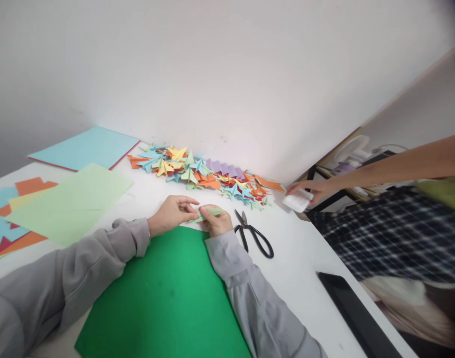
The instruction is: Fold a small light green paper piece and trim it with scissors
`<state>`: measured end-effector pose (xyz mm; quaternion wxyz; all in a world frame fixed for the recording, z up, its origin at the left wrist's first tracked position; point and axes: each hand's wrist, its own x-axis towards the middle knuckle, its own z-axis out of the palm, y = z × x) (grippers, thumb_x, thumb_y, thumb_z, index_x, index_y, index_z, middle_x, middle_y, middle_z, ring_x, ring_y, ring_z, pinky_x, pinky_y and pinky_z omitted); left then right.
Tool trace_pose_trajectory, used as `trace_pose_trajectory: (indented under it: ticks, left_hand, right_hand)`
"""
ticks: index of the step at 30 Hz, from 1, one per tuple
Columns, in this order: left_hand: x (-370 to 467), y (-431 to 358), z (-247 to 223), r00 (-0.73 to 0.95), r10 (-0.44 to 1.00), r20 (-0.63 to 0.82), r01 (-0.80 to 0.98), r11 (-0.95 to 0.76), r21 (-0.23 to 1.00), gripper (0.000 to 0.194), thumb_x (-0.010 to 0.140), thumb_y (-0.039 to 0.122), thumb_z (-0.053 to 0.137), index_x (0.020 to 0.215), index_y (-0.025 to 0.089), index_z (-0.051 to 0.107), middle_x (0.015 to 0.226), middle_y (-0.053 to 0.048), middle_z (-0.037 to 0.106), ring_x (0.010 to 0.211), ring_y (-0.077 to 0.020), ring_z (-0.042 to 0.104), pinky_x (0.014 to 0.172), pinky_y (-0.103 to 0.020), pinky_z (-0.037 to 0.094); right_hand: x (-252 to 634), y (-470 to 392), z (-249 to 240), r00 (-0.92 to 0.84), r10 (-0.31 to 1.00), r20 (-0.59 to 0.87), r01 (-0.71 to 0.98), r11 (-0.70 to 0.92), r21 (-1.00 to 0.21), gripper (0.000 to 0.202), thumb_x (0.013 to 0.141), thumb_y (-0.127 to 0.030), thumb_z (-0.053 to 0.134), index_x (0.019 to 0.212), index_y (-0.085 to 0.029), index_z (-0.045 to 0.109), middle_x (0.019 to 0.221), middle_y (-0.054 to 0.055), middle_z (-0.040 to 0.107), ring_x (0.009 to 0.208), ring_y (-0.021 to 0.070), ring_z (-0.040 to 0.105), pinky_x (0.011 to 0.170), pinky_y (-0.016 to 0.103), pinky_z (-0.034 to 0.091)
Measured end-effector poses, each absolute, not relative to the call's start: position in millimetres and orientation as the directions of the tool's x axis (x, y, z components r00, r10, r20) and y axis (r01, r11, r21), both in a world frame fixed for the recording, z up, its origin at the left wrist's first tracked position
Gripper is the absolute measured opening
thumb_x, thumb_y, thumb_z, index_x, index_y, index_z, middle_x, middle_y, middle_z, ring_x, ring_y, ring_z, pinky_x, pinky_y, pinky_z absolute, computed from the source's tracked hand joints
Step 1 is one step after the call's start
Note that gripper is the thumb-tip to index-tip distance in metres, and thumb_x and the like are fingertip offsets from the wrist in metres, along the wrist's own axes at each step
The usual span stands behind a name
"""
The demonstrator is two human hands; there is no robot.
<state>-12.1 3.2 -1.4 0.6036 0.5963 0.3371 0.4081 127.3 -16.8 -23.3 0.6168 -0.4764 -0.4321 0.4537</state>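
Note:
A small folded piece of light green paper (211,212) is pinched in my right hand (220,223). My left hand (174,215) closes its fingertips on the paper's left end, though they partly hide it. Both hands are over the far edge of a large green sheet (167,293) lying on the white table. Just right of my right hand lie scissors (253,233) with black handles, their blades slightly apart. Beyond my hands is a long pile of small folded paper planes (190,169) in several colours.
At left are loose light green sheets (74,199), orange and blue paper pieces (33,186), and a light blue stack (85,146). A black flat device (356,313) lies near the right edge. Another person's hand (317,191) holds a blurred white object (298,200) at the table's far right corner.

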Motion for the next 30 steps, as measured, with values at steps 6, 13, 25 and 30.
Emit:
trace_pose_trajectory:
  ticks: [6,13,25,30]
  left_hand:
    - [-11.9,3.7,-1.6,0.419,0.899,0.129,-0.098,-0.097,0.991,0.034,0.053,0.016,0.067,0.086,0.009,0.061,0.056,0.001,0.056,0.052,-0.0074,0.05,0.054,-0.021,0.04]
    - [-10.9,2.4,1.2,0.419,0.901,0.11,-0.113,-0.069,0.991,0.036,0.053,0.014,0.067,0.088,0.009,0.06,0.056,0.003,0.054,0.053,-0.0062,0.048,0.053,-0.021,0.039]
    - [-9.2,0.5,2.8,0.414,0.905,0.097,-0.154,-0.035,0.987,0.029,0.055,0.016,0.066,0.083,0.01,0.061,0.056,0.003,0.053,0.052,-0.0062,0.047,0.053,-0.021,0.037]
    - [-9.4,1.0,2.6,0.383,0.916,0.121,-0.124,-0.078,0.989,0.031,0.057,0.017,0.066,0.087,0.01,0.06,0.057,0.003,0.051,0.052,-0.0058,0.046,0.052,-0.02,0.036]
  right_hand:
    - [126.5,-18.5,-21.9,0.19,0.98,0.058,-0.141,0.086,-0.986,0.023,0.048,-0.035,0.074,0.058,-0.017,0.064,0.047,-0.003,0.056,0.041,0.0093,0.044,0.041,0.023,0.032]
    - [128.4,-18.1,-22.2,0.184,0.978,0.098,-0.108,0.12,-0.987,0.019,0.051,-0.034,0.072,0.055,-0.018,0.063,0.044,-0.004,0.052,0.041,0.0084,0.041,0.041,0.023,0.029]
    - [128.5,-17.2,-20.9,0.239,0.97,0.048,-0.249,0.109,-0.962,0.02,0.048,-0.035,0.074,0.056,-0.019,0.064,0.05,-0.003,0.053,0.044,0.0085,0.043,0.04,0.023,0.033]
    - [128.6,-17.1,-18.8,0.275,0.961,-0.026,-0.374,0.082,-0.924,0.018,0.046,-0.031,0.075,0.055,-0.02,0.064,0.056,-0.003,0.056,0.05,0.0097,0.047,0.042,0.023,0.036]
